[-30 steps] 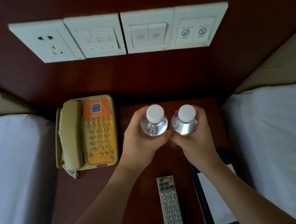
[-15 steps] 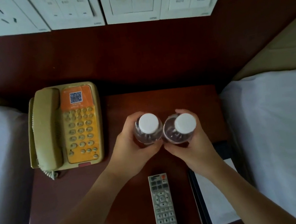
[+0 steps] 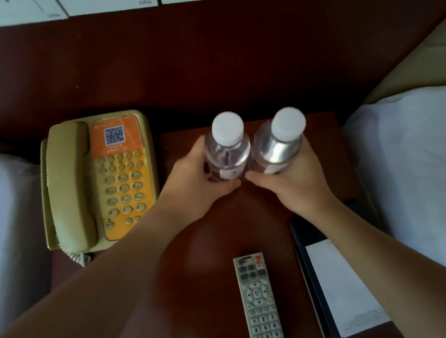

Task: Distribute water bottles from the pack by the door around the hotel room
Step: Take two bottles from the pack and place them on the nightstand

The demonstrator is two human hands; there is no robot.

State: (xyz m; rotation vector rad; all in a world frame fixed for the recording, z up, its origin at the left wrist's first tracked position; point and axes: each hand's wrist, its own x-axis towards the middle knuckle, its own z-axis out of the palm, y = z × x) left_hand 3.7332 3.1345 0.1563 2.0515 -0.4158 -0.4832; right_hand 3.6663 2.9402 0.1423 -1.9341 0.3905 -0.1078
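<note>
Where a dark wooden surface [image 3: 205, 247] sits between two white beds, a beige telephone [image 3: 98, 182] lies far left. Beside it, the left hand [image 3: 197, 181] grips one upright water bottle [image 3: 227, 150], touching a second bottle [image 3: 279, 145] gripped by the right hand [image 3: 296, 180]. Nearer, a remote control [image 3: 260, 307] and notepad [image 3: 345, 286].

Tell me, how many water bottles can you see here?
2. One water bottle is in the left hand, the other bottle in the right hand, side by side over the nightstand. None seem hidden.
</note>
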